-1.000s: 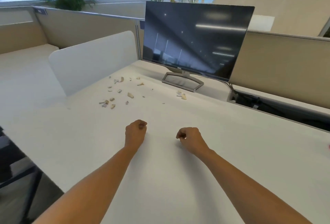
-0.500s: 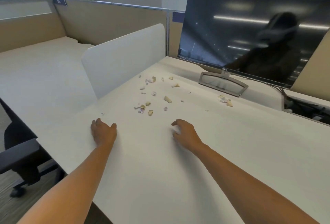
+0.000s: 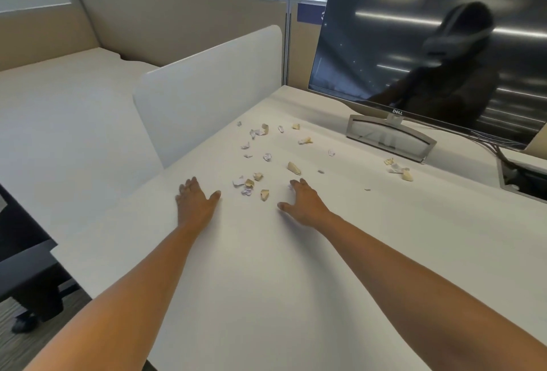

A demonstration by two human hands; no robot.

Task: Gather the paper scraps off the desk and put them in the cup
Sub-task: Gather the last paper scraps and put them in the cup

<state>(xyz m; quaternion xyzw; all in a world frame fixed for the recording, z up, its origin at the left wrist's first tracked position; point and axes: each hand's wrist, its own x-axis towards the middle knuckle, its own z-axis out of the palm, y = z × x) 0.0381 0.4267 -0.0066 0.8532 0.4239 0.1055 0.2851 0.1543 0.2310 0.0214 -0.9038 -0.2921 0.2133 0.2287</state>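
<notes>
Several small white and tan paper scraps (image 3: pixel 249 184) lie scattered over the white desk (image 3: pixel 266 282), from a near cluster back toward the monitor. A few more scraps (image 3: pixel 399 168) lie by the monitor's stand. My left hand (image 3: pixel 195 200) rests flat on the desk, fingers spread, just left of the near cluster. My right hand (image 3: pixel 302 202) rests on the desk to the right of that cluster, fingers loosely bent, fingertips close to a tan scrap (image 3: pixel 294 168). Neither hand holds anything. No cup is in view.
A dark Dell monitor (image 3: pixel 438 45) on a grey stand (image 3: pixel 390 136) fills the back right. A low white divider panel (image 3: pixel 207 89) borders the desk's left side. A cable opening (image 3: pixel 524 178) sits at far right. A dark chair (image 3: pixel 26 276) stands at the lower left.
Both hands went from closed fists to open and slid forward to either side of the near scrap cluster. The view moved closer to the desk and turned left.
</notes>
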